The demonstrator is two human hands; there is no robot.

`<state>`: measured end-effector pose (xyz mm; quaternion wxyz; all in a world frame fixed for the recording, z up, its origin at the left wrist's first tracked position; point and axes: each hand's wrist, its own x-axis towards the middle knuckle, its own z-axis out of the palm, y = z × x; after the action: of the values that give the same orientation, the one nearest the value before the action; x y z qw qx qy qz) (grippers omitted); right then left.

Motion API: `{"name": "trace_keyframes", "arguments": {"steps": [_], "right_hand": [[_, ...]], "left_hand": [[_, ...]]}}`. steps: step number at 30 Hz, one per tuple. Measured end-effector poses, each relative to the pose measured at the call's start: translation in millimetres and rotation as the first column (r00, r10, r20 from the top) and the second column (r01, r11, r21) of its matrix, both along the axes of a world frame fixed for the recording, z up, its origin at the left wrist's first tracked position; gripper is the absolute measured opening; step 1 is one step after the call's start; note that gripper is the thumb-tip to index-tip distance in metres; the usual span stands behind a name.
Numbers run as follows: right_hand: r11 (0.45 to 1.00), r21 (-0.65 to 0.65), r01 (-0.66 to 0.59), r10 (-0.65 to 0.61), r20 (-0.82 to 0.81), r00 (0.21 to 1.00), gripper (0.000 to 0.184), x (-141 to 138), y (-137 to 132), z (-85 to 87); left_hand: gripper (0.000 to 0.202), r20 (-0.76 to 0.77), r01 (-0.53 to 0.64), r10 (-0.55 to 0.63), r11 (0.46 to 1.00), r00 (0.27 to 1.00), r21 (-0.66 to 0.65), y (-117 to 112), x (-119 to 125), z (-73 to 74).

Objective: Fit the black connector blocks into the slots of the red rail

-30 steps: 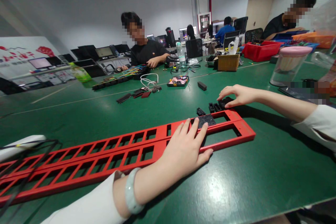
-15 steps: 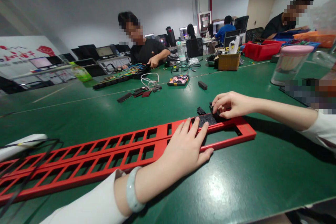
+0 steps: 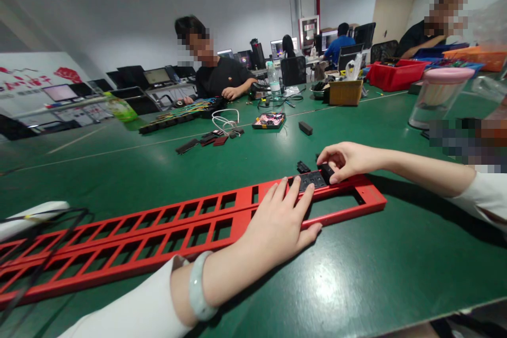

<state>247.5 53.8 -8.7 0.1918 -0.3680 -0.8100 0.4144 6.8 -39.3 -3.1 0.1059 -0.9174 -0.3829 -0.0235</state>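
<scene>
Head view: a green table [image 3: 356,274] formed the work surface. On it lay the main workpiece, a long red frame [image 3: 244,197] with two rows of openings, running from the left side of the view to a solid end near the right hand.

Left hand [image 3: 277,219]: palm down across the frame, fingers slightly apart and gripping nothing, fingertips at the edge of the black panel. Its apparent function was to steady the assembly.

Right hand [image 3: 348,161]: poised over the far row, thumb and fingers clamped on a black block.

Black panel [image 3: 312,181]: located in the far row, partly overlapped by the left fingertips.

Black block [image 3: 327,171]: held tilted at the right-hand edge of the panel. Whether it touched the panel or was seated in the frame could not be told, since the fingers covered part of it.

Small black part [image 3: 303,167]: loose on the table, just beyond the frame.

Step in hand, as judged: fitting of the block beside the panel. The next move seemed to call for squaring the block to the opening and pressing it down evenly, with the left hand kept as a brace.
</scene>
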Motion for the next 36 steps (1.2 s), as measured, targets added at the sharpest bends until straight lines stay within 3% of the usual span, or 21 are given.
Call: {"name": "trace_keyframes", "arguments": {"steps": [10, 25, 36], "right_hand": [[0.998, 0.046, 0.047, -0.045, -0.051, 0.998, 0.046, -1.5, 0.7, -5.2], [0.953, 0.287, 0.093, -0.108, 0.034, 0.994, 0.043, -6.5, -4.2, -3.4], [0.947, 0.311, 0.075, -0.090, 0.035, 0.995, 0.042, -5.6, -2.7, -4.7]], "left_hand": [[0.063, -0.002, -0.004, 0.004, 1.000, 1.000, -0.003, 0.1, 0.7, 0.7], [0.062, 0.010, 0.009, -0.009, 1.000, 1.000, 0.015, -0.4, -0.1, 1.0], [0.062, 0.010, 0.010, -0.011, 1.000, 1.000, 0.013, 0.1, 0.3, 0.5]]}}
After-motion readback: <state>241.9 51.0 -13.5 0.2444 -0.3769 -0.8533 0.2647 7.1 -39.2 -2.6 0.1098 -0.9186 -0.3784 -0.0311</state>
